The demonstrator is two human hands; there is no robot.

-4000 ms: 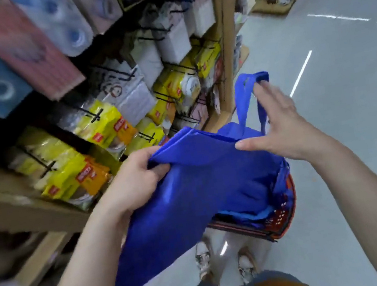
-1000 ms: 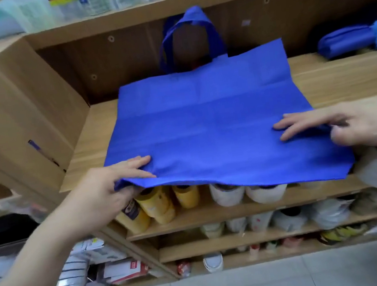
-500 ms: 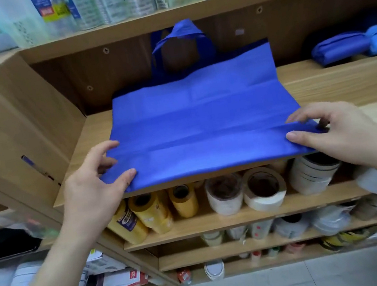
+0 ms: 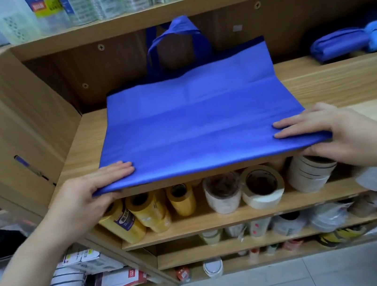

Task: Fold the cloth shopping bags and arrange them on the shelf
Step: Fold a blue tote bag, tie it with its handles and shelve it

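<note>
**On the wooden shelf [image 4: 346,83]: blue bag [image 4: 195,127] flat, corners held**

The blue bag lies spread on the wooden shelf, its handles [image 4: 179,28] upright against the back panel. The left hand [image 4: 88,200] pinches its near left corner; the right hand [image 4: 336,134] pinches the near right. The near edge overhangs the shelf front.

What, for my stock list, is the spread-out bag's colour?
The bag is solid blue; head view.

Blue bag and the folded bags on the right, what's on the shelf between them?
Nothing: only bare shelf separates bag and folded bags, head view.
</note>
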